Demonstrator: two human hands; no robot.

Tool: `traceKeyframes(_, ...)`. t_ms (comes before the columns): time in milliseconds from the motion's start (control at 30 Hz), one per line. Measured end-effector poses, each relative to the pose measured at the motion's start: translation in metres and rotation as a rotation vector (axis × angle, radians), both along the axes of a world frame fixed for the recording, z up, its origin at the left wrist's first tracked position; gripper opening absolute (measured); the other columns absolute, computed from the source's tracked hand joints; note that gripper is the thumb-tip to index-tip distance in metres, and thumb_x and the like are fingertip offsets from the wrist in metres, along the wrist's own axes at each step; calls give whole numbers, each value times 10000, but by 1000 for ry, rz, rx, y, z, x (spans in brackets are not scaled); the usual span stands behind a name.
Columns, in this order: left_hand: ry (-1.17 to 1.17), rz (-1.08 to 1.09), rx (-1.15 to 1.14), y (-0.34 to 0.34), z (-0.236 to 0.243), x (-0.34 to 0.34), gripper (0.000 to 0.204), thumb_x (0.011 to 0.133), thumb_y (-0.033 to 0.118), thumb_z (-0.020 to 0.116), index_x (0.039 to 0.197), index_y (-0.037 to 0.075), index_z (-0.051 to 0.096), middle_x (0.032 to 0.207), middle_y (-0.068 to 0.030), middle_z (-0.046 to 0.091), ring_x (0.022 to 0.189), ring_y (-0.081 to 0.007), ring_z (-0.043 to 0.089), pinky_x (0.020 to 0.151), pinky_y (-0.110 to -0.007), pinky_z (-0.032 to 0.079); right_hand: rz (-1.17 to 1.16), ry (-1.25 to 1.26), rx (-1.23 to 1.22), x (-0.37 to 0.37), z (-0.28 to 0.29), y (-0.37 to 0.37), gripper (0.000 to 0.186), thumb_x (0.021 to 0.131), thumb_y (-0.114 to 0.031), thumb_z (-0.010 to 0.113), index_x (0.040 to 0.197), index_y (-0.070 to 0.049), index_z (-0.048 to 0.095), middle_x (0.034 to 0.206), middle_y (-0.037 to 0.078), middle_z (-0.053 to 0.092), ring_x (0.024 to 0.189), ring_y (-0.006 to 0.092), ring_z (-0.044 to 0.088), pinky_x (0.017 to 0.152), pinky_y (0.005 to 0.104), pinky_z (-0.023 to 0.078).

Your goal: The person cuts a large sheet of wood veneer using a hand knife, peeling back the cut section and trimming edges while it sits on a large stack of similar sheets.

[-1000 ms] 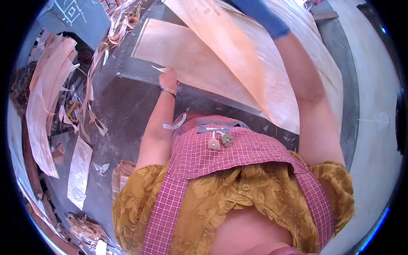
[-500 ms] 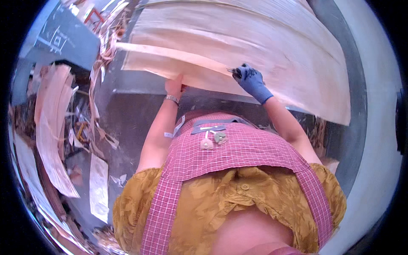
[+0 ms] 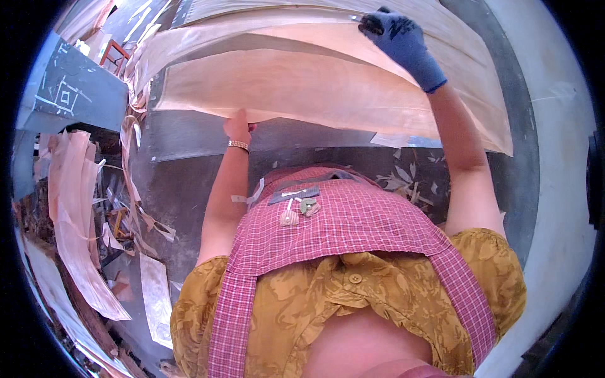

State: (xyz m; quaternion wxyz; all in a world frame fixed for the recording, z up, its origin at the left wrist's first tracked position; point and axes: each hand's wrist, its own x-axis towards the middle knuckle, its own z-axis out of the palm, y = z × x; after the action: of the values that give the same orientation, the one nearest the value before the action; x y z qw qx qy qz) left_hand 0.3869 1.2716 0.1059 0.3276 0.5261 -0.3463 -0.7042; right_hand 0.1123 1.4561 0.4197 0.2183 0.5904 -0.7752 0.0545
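Evidently a broad tan sheet of thin wood [image 3: 283, 82] lies along the near side of the grey worktop [image 3: 201, 135], its near edge running just inside the worktop's near edge and its left end close to the worktop's left edge. At that sheet's near edge, left of its middle, sits the bare left hand [image 3: 238, 128], a banded bracelet [image 3: 238, 145] at its wrist. Its grip is narrow, a finger over the sheet's edge; whether it pinches the wood I cannot tell. Farther in, toward the worktop's far edge, the gloved right hand [image 3: 400, 41] is over more pale sheets [image 3: 252, 14], fingers curled; I cannot tell whether its grip holds anything. Beyond the worktop's left edge stand a grey box [image 3: 75, 88] and a heap of long strips [image 3: 79, 220]; slivers [image 3: 403, 183] lie below its near edge.
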Motion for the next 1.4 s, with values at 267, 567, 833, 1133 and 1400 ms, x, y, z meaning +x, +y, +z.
traceKeyframes(267, 92, 24, 42, -36, -8, -14, 300, 821, 111, 648, 1034, -76, 550, 797, -144, 640, 519, -242, 598, 365, -348, 465, 11, 54, -61, 15, 62, 2, 214, 852, -344, 620, 879, -134, 650, 818, 106, 619, 736, 330, 626, 641, 431, 505)
traceKeyframes(567, 80, 85, -6, -105, -11, -28, 360, 831, 90, 637, 1158, -14, 528, 1028, -171, 619, 811, -303, 653, 548, -423, 574, 1, 49, -77, 27, 62, -4, 209, 849, -345, 625, 880, -140, 653, 830, 95, 619, 742, 327, 627, 648, 426, 507)
traceKeyframes(833, 239, 94, 142, -109, -8, -37, 342, 834, 79, 623, 1160, 28, 534, 1045, -112, 609, 898, -250, 624, 680, -401, 558, 26, -22, 52, 54, 25, 28, 153, 826, -298, 656, 882, -155, 658, 884, 82, 621, 792, 298, 635, 661, 406, 519)
traceKeyframes(1133, 306, 136, 153, -105, -27, 0, 355, 840, 78, 612, 1179, 21, 527, 1079, -123, 601, 937, -260, 616, 726, -408, 553, -55, -226, 178, 111, -24, 51, 198, 814, -271, 671, 954, -139, 625, 911, 71, 601, 800, 265, 630, 662, 375, 533)
traceKeyframes(1400, 417, 157, 166, -105, -45, 65, 366, 845, 77, 603, 1196, 14, 521, 1110, -132, 594, 972, -269, 609, 767, -415, 549, -23, -331, 320, 165, -82, 55, 266, 786, -289, 649, 974, -109, 592, 1022, 100, 573, 888, 270, 614, 700, 409, 538)
